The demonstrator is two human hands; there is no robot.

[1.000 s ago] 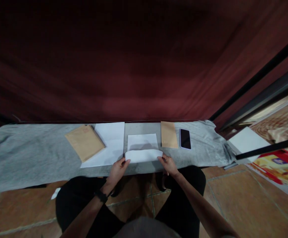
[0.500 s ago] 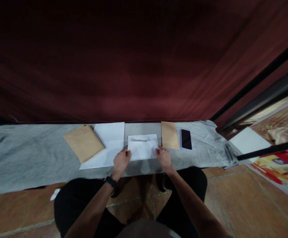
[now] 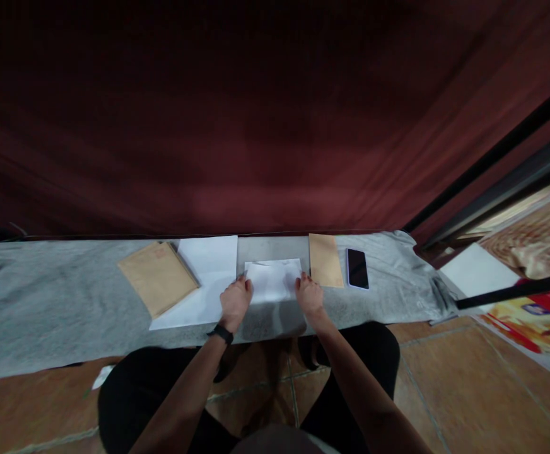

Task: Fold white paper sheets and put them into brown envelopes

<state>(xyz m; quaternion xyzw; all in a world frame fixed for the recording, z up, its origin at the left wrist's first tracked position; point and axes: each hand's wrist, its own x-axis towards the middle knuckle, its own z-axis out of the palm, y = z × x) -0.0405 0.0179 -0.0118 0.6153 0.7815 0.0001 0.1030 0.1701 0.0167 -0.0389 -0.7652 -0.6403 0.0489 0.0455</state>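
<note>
A partly folded sheet of white paper (image 3: 272,280) lies at the middle of the grey cloth, its upper layer bent over toward the far edge. My left hand (image 3: 236,297) pinches its left side between thumb and fingers. On the opposite side, my right hand (image 3: 310,294) grips the right edge in the same way. Left of my hands, larger white sheets (image 3: 212,265) lie partly under a stack of brown envelopes (image 3: 159,277). A single brown envelope (image 3: 326,260) rests just beyond my right hand.
A smartphone (image 3: 357,268) lies right of the single envelope. The grey cloth (image 3: 57,302) covers a long narrow surface against a dark red panel (image 3: 275,157). At far right are a black bar (image 3: 516,289) and a red and yellow printed box (image 3: 535,325).
The paper's upper flap has moved farther over toward the far edge, narrowing the strip visible behind it. Both hands have shifted slightly with it, still gripping the sides.
</note>
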